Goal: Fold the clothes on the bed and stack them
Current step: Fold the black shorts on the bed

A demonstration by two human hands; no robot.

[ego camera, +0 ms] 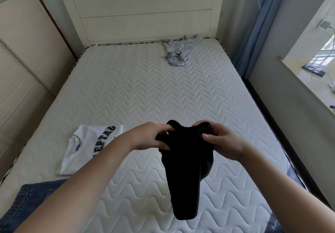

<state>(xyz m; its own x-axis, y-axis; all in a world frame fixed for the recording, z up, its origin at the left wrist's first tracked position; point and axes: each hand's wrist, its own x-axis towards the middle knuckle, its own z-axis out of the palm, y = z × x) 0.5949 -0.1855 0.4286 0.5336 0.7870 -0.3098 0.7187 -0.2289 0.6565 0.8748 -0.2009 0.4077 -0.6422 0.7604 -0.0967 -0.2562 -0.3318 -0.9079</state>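
A person's two bare hands hold a black garment (186, 169) up over a bed (126, 91) at the lower centre of the frame. The left hand (150, 136) pinches one bunched upper corner of the dark cloth between thumb and curled fingers, while the right hand (220, 141) grips the gathered top edge just beside it, thumb on the near side. The garment hangs down from both hands in a narrowing drape, its lower end dangling toward the bottom of the frame above the quilted white mattress. At lower left, a folded white T-shirt (87, 149) with dark block lettering lies flat on the mattress. A piece of blue denim (27, 205) shows in the bottom left corner. Near the headboard (143, 9), upper right of centre, a crumpled pale checked garment (178, 53) lies well apart from the rest. A blue curtain (257, 29) hangs at the right, beside a windowsill (308, 91) carrying cables.
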